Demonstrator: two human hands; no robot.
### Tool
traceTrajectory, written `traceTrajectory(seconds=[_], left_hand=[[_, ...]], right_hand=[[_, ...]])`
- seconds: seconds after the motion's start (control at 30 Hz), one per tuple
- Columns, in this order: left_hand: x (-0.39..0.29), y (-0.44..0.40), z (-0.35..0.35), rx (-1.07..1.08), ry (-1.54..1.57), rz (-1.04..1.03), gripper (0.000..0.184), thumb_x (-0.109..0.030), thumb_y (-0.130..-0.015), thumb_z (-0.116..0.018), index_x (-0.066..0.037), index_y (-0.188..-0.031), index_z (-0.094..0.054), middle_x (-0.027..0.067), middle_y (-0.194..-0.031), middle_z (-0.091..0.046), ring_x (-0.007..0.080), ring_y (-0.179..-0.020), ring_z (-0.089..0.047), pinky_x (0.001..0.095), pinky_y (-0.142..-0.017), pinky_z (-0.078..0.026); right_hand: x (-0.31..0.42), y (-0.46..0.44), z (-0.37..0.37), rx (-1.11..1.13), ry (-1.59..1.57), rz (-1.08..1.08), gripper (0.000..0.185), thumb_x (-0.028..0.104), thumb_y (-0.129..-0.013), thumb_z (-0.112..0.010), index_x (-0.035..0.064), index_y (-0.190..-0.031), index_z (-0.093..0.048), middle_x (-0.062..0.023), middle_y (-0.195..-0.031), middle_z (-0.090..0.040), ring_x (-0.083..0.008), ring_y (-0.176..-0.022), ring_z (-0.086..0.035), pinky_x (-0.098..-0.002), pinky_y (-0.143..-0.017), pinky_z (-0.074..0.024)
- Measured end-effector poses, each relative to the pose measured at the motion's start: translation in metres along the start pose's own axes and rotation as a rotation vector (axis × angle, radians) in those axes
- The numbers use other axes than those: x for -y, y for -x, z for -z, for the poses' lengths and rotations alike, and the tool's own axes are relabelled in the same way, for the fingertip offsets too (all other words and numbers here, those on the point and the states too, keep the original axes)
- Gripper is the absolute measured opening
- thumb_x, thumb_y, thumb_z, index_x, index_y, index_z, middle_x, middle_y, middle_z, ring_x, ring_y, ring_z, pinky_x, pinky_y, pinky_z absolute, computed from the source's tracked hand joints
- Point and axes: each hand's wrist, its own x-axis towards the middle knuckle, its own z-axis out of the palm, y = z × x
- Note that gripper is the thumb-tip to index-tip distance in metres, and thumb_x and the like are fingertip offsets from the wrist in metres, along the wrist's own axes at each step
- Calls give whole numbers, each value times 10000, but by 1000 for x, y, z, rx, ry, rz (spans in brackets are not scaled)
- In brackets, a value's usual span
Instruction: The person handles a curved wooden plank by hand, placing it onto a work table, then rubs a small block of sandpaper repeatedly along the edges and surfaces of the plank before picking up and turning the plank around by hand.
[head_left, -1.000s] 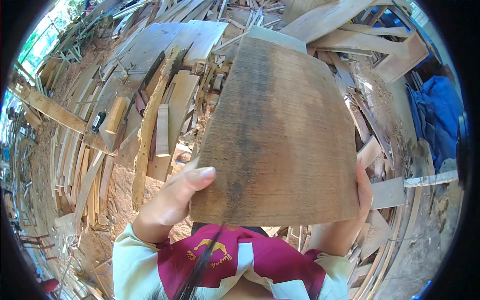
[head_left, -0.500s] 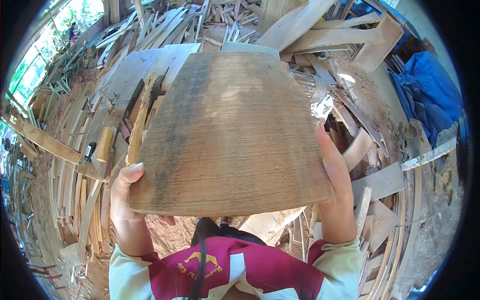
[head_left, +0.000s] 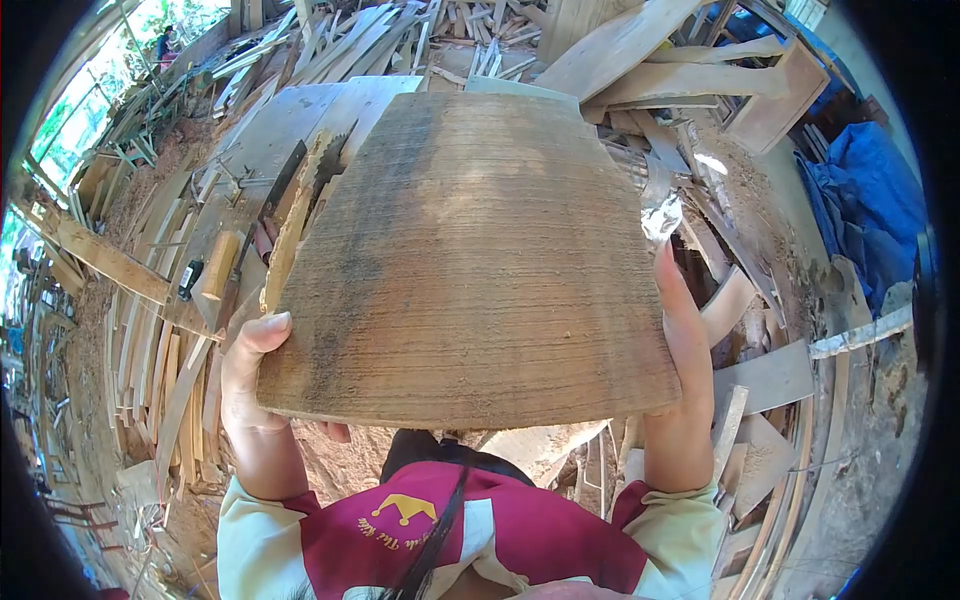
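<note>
A wide wooden board [head_left: 480, 270] fills the middle of the view, its near edge broad and its far end narrower. Its sawn face is rough, brown, with a dark streak along the left side. My left hand [head_left: 250, 365] grips the near left corner, thumb on top and fingers underneath. Along the right edge lies my right hand [head_left: 682, 335], thumb stretched forward against the side; its other fingers are hidden by the board. Both hands hold the board in front of my chest.
Left of the board are a handsaw [head_left: 280, 185], a wooden block [head_left: 221, 265] and a small black object [head_left: 190, 280]. Wood strips [head_left: 165, 370] are piled at left, planks [head_left: 680, 78] at back right. A blue tarp [head_left: 875, 200] hangs at right. Sawdust covers the ground.
The view has shifted slightly, so the surroundings appear a little further right. The board stays in both hands, with its far end slightly higher in view.
</note>
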Motion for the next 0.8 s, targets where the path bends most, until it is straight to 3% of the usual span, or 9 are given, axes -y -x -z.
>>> traceTrajectory(seconds=[0.3,0.37,0.5,0.53,0.67,0.73,0.8], left_hand=[[6,-1,-4,-62,-79,65,617,-315,-742,-478,186,-1082,-359,325,-806,-559,389,-432,-567,417,-266,-482],[6,-3,-1,25,-266,105,641,-372,-718,-537,159,-1055,-415,283,-820,-575,376,-495,-593,409,-336,-507],[12,0,2,58,-374,121,551,-344,-780,-493,129,-1057,-436,250,-773,-594,352,-514,-604,383,-371,-515],[10,-2,7,266,-270,214,513,-331,-807,-471,118,-1053,-445,243,-809,-596,338,-570,-617,375,-430,-535],[13,3,-12,181,-285,209,496,-336,-823,-456,101,-1058,-452,234,-855,-593,322,-628,-624,377,-487,-548],[9,2,-15,312,-367,288,486,-341,-845,-426,94,-1061,-452,223,-888,-588,308,-660,-626,380,-514,-545],[7,2,-18,312,-370,265,488,-341,-851,-417,95,-1069,-442,220,-882,-588,301,-650,-626,375,-510,-541]], right_hand=[[-2,-4,11,-108,2,10,435,321,-904,-435,-1,-1197,-433,-141,-1125,-543,-220,-984,-564,-340,-842,-460],[-2,-6,20,-86,-36,11,428,308,-901,-441,-2,-1196,-434,-144,-1125,-544,-225,-985,-564,-342,-844,-459],[-3,-4,38,-74,-45,-60,402,260,-891,-451,-1,-1197,-435,-148,-1135,-542,-242,-987,-563,-350,-852,-455],[-4,-2,44,-111,-19,-46,386,221,-877,-458,9,-1199,-439,-142,-1138,-542,-251,-987,-561,-359,-856,-453],[-4,10,44,-14,-8,-33,357,170,-871,-477,9,-1188,-442,-119,-1148,-533,-226,-1015,-537,-331,-875,-430],[-3,12,46,-97,-32,10,342,157,-864,-476,-1,-1167,-456,-125,-1138,-538,-230,-996,-547,-336,-856,-441],[-3,12,45,-121,-22,7,342,163,-861,-483,-2,-1159,-464,-123,-1129,-544,-227,-991,-549,-334,-850,-442]])
